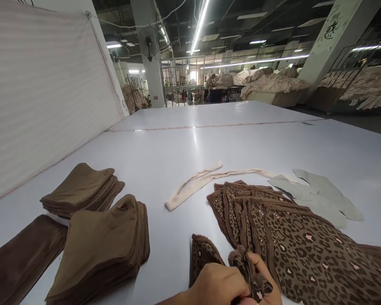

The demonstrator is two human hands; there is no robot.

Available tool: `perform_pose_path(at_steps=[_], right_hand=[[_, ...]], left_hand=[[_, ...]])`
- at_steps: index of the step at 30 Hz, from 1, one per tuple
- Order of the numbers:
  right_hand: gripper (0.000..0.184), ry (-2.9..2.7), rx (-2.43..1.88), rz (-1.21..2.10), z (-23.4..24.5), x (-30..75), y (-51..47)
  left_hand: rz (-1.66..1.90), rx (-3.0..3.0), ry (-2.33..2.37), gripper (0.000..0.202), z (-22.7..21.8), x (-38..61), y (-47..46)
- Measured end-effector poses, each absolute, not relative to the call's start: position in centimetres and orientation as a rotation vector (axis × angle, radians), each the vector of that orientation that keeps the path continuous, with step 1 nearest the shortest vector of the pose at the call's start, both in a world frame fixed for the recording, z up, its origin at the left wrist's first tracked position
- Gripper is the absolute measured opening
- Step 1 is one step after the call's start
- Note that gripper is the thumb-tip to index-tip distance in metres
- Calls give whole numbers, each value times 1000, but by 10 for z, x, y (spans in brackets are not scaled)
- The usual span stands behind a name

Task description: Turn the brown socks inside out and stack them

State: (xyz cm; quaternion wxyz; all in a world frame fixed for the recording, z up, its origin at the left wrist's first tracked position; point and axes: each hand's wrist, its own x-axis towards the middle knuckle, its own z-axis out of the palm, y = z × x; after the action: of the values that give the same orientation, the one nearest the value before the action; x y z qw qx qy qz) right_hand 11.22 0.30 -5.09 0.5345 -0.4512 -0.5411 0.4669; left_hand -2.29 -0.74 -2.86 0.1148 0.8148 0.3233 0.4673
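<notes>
My left hand (214, 284) and right hand (268, 275) meet at the near edge of the tabletop (184, 144). The fingers of both are curled tight on 1 bunched leopard-print piece (246, 269), just beside the fanned leopard-print pile (305, 245). I'd judge it best to pinch this piece alone, leaving the fan undisturbed.

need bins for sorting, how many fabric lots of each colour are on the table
brown stacks: 3
leopard lot: 1
cream lot: 1
grey lot: 1
total: 6
</notes>
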Motion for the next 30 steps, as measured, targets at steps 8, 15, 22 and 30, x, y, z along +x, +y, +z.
perform_pose_path(at_steps=[8,15,22,30], right_hand=[[19,-951,-1207,1150,-37,100,-9],[33,-983,-1317,1153,-38,104,-14],[35,-1110,-1328,1064,-41,114,-13],[42,-1036,-1163,1116,-47,99,-19]], left_hand=[[1047,2123,899,27,-36,-24,-19],[1138,1991,1035,27,-25,-23,-20],[1297,2142,1182,48,-7,-33,-17],[956,1710,1250,12,9,-42,-4]])
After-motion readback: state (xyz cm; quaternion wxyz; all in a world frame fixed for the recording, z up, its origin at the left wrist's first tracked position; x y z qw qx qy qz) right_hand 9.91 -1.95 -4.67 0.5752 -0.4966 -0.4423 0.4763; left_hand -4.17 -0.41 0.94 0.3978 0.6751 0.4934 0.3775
